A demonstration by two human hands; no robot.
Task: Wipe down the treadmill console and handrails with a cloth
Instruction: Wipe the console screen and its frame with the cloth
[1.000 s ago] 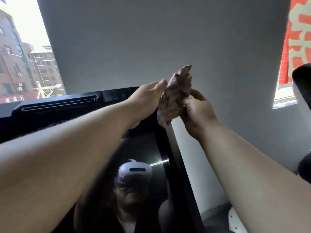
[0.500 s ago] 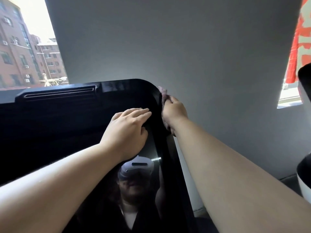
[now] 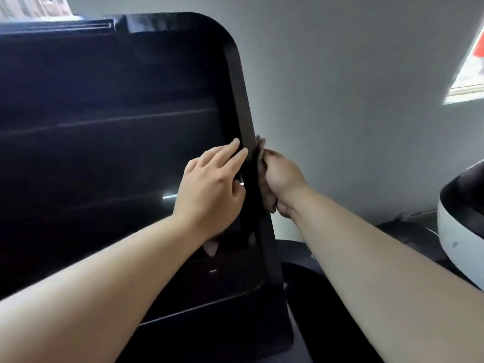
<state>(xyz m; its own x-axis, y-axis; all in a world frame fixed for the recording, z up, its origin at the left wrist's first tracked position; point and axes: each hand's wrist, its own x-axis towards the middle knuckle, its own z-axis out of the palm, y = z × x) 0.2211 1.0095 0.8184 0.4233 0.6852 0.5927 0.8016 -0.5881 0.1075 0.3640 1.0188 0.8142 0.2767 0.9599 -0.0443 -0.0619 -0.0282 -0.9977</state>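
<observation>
The treadmill console (image 3: pixel 110 121) is a large glossy black screen panel that fills the left of the view. My right hand (image 3: pixel 281 176) grips a dark pinkish cloth (image 3: pixel 260 148) and presses it against the console's right side edge, about halfway down. Only a strip of the cloth shows between my hand and the edge. My left hand (image 3: pixel 212 184) lies flat on the screen face beside that edge, fingers straight and pointing up to the right. No handrail is plainly visible.
A grey wall (image 3: pixel 353 100) stands behind the console. At the right edge sits a white and black rounded machine part (image 3: pixel 461 226). Dark treadmill parts (image 3: pixel 309 289) lie below the console's right corner. A bright window (image 3: pixel 468 74) shows at upper right.
Both hands went from holding the cloth in the air to the console. My right hand has slid the cloth down the right edge from the top corner, and my left hand has followed down the screen.
</observation>
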